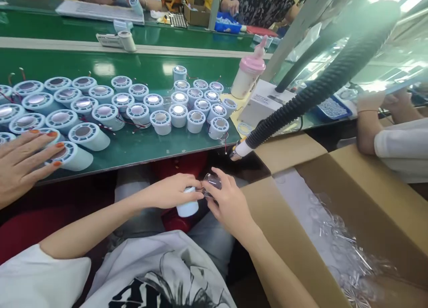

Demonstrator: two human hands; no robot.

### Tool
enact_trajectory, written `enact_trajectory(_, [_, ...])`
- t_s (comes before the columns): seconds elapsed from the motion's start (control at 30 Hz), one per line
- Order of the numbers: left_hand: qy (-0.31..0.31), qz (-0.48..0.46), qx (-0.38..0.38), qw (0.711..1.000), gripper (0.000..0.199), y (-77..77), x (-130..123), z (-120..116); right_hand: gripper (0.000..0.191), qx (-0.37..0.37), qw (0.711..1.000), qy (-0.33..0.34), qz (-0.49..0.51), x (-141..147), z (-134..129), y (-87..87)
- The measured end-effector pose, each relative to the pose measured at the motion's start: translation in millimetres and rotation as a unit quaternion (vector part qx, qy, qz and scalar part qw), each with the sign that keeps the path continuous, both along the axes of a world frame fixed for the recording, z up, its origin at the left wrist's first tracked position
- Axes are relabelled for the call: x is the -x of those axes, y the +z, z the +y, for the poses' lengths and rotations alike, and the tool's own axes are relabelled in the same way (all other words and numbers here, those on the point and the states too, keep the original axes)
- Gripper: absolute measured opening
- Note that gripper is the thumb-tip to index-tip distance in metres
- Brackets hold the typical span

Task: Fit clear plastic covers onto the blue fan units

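Observation:
Over the lap, my left hand (179, 190) grips a light-blue cylindrical housing (187, 208), tilted, its upper part partly covered by the fingers. Close beside it my right hand (229, 201) holds a clear plastic cup-shaped cover (212, 183) between thumb and fingers. Thin dark wires seem to run between the housing and the cover; fingers hide where they end. Similar light-blue housings (162, 122) with ringed tops stand in rows on the green bench (143, 148) ahead, several with red and black wires.
A co-worker's hand (23, 165) rests on housings at the left. At the right, a cardboard box (287, 227) holds clear plastic covers (337, 230). A black flexible hose (301, 98) slants over the bench edge near a pink-lidded bottle (249, 74). Other people sit across the bench.

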State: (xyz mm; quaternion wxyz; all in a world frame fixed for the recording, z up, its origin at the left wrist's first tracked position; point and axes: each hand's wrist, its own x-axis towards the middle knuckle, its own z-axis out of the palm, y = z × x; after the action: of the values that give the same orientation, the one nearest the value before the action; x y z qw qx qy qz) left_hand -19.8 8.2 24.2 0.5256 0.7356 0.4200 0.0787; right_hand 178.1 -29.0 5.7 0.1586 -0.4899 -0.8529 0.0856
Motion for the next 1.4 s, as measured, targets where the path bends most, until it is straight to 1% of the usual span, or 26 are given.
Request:
enact_trajectory(0.03, [-0.01, 0.04, -0.085, 0.995, 0.025, 2.6, -2, -3, 0.043, 0.019, 1.0, 0.005, 0.009, -3, 1, 0.8])
enact_trajectory(0.07, [-0.011, 0.069, -0.138, 0.988, 0.023, 4.7, -3, -6, 0.037, 0.036, 0.999, 0.01, 0.019, -6, 2, 1.5])
enact_trajectory(0.13, [-0.005, 0.09, -0.18, 0.98, 0.019, 7.1, -7, -12, 0.026, 0.062, 0.997, 0.02, 0.033, -10, 2, 2.9])
enact_trajectory(0.2, [0.012, 0.059, -0.183, 0.981, 0.017, 6.7, -10, -15, 0.017, 0.094, 0.994, 0.029, 0.047, -13, 2, 4.5])
enact_trajectory(0.27, [0.052, 0.007, -0.172, 0.984, 0.023, 3.8, -11, -16, 0.011, 0.141, 0.986, 0.028, 0.082, -14, 1, 6.6])
enact_trajectory(0.33, [0.094, -0.043, -0.155, 0.983, 0.039, -1.4, -11, -15, 0.011, 0.186, 0.97, 0.006, 0.156, -14, -1, 9.4])
enact_trajectory(0.4, [0.112, -0.08, -0.146, 0.98, 0.053, -8.7, -9, -13, 0.009, 0.207, 0.948, -0.021, 0.242, -14, -4, 12.3])
enact_trajectory(0.43, [0.11, -0.097, -0.15, 0.978, 0.057, -12.9, -8, -12, 0.008, 0.21, 0.937, -0.034, 0.279, -14, -6, 13.6])
enact_trajectory(0.5, [0.094, -0.126, -0.179, 0.971, 0.061, -21.8, -7, -11, 0.016, 0.21, 0.917, -0.062, 0.333, -14, -8, 15.1])
enact_trajectory(0.6, [0.046, -0.146, -0.221, 0.963, 0.064, -32.9, -6, -9, 0.024, 0.226, 0.884, -0.116, 0.393, -16, -10, 14.0])
enact_trajectory(0.67, [0.006, -0.15, -0.202, 0.968, 0.065, -36.7, -6, -7, 0.025, 0.249, 0.856, -0.146, 0.428, -18, -10, 11.6])
enact_trajectory(0.73, [-0.017, -0.159, -0.166, 0.973, 0.067, -37.2, -6, -7, 0.024, 0.274, 0.829, -0.17, 0.457, -19, -8, 9.1])
enact_trajectory(0.8, [-0.02, -0.177, -0.131, 0.975, 0.067, -35.1, -6, -7, 0.024, 0.3, 0.797, -0.188, 0.49, -21, -7, 7.0])
enact_trajectory(0.9, [-0.018, -0.214, -0.058, 0.975, 0.063, -30.2, -8, -9, 0.029, 0.333, 0.741, -0.205, 0.546, -22, -5, 4.7])
enact_trajectory(0.93, [-0.012, -0.224, -0.029, 0.974, 0.061, -28.8, -8, -11, 0.03, 0.335, 0.732, -0.199, 0.558, -23, -6, 4.3])
enact_trajectory(0.97, [-0.001, -0.235, 0.004, 0.972, 0.06, -27.6, -9, -12, 0.03, 0.332, 0.736, -0.182, 0.56, -24, -6, 4.3])
enact_trajectory(1.0, [0.015, -0.249, 0.039, 0.968, 0.059, -26.6, -9, -14, 0.026, 0.323, 0.756, -0.152, 0.549, -26, -7, 4.5])
enact_trajectory(1.03, [0.037, -0.264, 0.076, 0.961, 0.058, -25.8, -9, -16, 0.017, 0.304, 0.789, -0.11, 0.523, -27, -8, 5.0])
enact_trajectory(1.07, [0.06, -0.281, 0.111, 0.951, 0.057, -25.0, -9, -18, 0.008, 0.275, 0.828, -0.064, 0.484, -29, -9, 5.8])
enact_trajectory(1.1, [0.079, -0.296, 0.142, 0.941, 0.055, -24.1, -9, -19, 0.016, 0.239, 0.868, -0.022, 0.435, -31, -11, 6.7])
enact_trajectory(1.13, [0.094, -0.306, 0.168, 0.932, 0.055, -23.0, -9, -21, 0.029, 0.2, 0.901, 0.013, 0.384, -33, -13, 7.5])
enact_trajectory(1.17, [0.1, -0.311, 0.188, 0.926, 0.055, -21.5, -9, -22, 0.037, 0.164, 0.925, 0.036, 0.341, -35, -15, 8.2])
enact_trajectory(1.2, [0.099, -0.309, 0.199, 0.925, 0.057, -19.8, -8, -23, 0.04, 0.136, 0.94, 0.051, 0.31, -37, -17, 8.7])
enact_trajectory(1.23, [0.092, -0.301, 0.203, 0.927, 0.06, -17.9, -8, -23, 0.039, 0.118, 0.947, 0.058, 0.293, -38, -18, 8.9])
enact_trajectory(1.3, [0.07, -0.281, 0.184, 0.939, 0.067, -13.8, -6, -23, 0.038, 0.112, 0.95, 0.064, 0.285, -41, -21, 8.5])
enact_trajectory(1.4, [0.036, -0.269, 0.123, 0.955, 0.072, -8.8, -4, -21, 0.044, 0.145, 0.936, 0.059, 0.314, -42, -23, 7.3])
